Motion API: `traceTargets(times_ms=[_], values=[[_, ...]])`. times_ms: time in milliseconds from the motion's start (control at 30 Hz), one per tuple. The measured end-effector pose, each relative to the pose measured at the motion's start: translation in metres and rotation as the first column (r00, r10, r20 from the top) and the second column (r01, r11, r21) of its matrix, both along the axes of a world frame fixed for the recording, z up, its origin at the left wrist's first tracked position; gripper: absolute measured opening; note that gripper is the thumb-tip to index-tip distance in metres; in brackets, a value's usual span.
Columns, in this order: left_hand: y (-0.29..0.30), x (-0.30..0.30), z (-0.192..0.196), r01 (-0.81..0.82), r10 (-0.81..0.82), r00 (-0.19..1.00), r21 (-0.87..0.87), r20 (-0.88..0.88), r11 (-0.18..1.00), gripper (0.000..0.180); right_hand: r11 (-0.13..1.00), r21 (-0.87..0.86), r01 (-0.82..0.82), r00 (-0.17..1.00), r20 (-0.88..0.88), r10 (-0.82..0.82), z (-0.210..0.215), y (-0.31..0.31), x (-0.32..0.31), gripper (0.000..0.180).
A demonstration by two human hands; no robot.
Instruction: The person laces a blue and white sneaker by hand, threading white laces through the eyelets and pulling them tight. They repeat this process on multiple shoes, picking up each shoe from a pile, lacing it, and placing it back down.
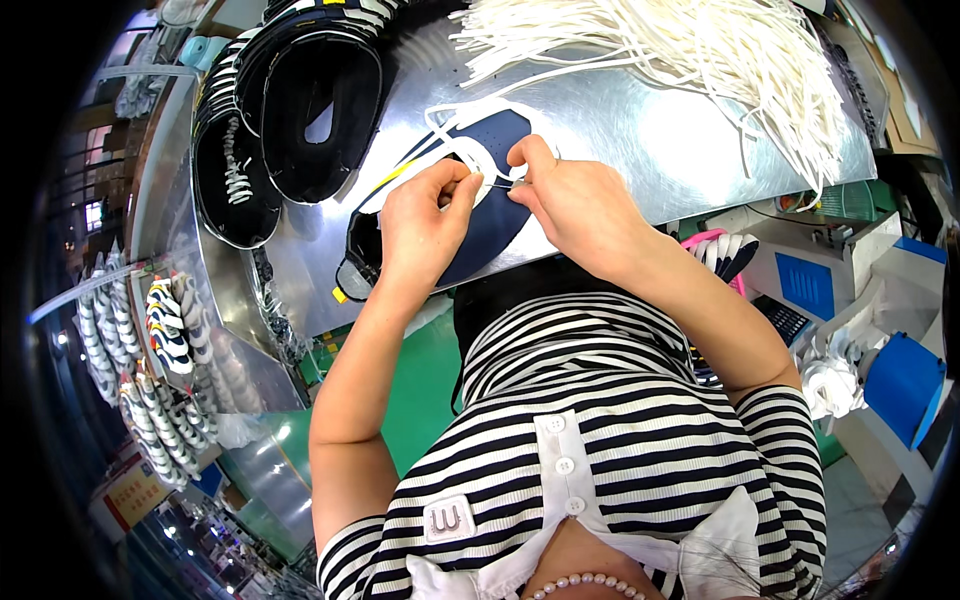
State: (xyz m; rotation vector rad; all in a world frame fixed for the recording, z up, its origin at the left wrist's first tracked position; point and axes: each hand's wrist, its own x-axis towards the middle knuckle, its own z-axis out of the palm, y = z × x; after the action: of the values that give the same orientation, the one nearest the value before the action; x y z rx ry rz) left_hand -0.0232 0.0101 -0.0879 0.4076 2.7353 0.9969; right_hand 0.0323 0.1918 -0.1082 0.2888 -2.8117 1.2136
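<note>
A navy shoe upper [494, 232] with white parts lies flat on the metal table under my hands. A white shoelace [437, 122] loops over its far end. My left hand [428, 215] is closed, thumb and fingers pinched together over the upper's middle. Just right of it, my right hand [575, 195] pinches with thumb and forefinger. A short strand, pale with a thin dark line, spans the fingertips of both hands; it looks like part of the lace. The exact grip is partly hidden by my fingers. The upper's black-lined opening shows beside my left wrist.
Black-lined shoe uppers [322, 75] stand stacked at the far left. A large heap of white laces [690, 50] covers the table's far right. The metal table [640, 120] has its near edge just before my body. Striped shoe parts [170, 325] hang at the left.
</note>
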Motion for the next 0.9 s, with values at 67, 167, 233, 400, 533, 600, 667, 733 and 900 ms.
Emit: traceTargets(times_ms=[67, 167, 233, 400, 533, 600, 667, 733, 900], values=[[-0.001, -0.001, 0.004, 0.011, -0.010, 0.999, -0.025, 0.045, 1.000, 0.014, 1.000, -0.006, -0.017, 0.999, 0.038, 0.017, 0.007, 0.001, -0.002, 0.028], [-0.006, -0.001, 0.004, 0.077, -0.084, 0.992, 0.074, 0.097, 0.994, 0.012, 0.999, -0.047, -0.001, 0.999, 0.043, 0.003, 0.001, 0.000, -0.004, 0.028], [-0.006, 0.007, 0.002, 0.143, -0.142, 0.990, 0.126, -0.019, 0.982, 0.016, 0.997, -0.073, 0.028, 0.997, 0.070, -0.023, -0.003, -0.002, -0.005, 0.028], [-0.001, 0.013, 0.004, 0.252, -0.246, 0.962, 0.039, -0.116, 0.967, 0.023, 0.995, 0.029, 0.099, 0.979, 0.176, -0.102, -0.008, -0.031, -0.014, 0.028], [-0.010, 0.012, 0.007, 0.281, -0.279, 0.938, -0.019, -0.206, 0.959, 0.024, 0.994, -0.036, 0.107, 0.987, 0.125, -0.102, -0.003, -0.029, -0.007, 0.030], [-0.019, 0.015, 0.015, 0.305, -0.348, 0.861, -0.171, -0.371, 0.937, 0.024, 0.990, -0.128, 0.054, 0.998, -0.005, -0.055, 0.008, -0.003, 0.019, 0.029], [-0.033, 0.020, 0.018, 0.278, -0.426, 0.720, -0.335, -0.548, 0.900, 0.024, 0.979, -0.166, 0.115, 0.990, 0.102, -0.099, 0.024, 0.037, 0.042, 0.022], [-0.037, 0.031, 0.020, 0.373, -0.497, 0.600, -0.330, -0.627, 0.867, 0.023, 0.763, -0.488, 0.423, 0.906, 0.243, -0.347, 0.028, 0.063, 0.039, 0.015], [-0.030, 0.031, 0.012, 0.499, -0.574, 0.525, -0.319, -0.629, 0.805, 0.028, 0.555, -0.781, 0.287, 0.937, 0.350, 0.008, -0.009, 0.067, -0.003, 0.024]])
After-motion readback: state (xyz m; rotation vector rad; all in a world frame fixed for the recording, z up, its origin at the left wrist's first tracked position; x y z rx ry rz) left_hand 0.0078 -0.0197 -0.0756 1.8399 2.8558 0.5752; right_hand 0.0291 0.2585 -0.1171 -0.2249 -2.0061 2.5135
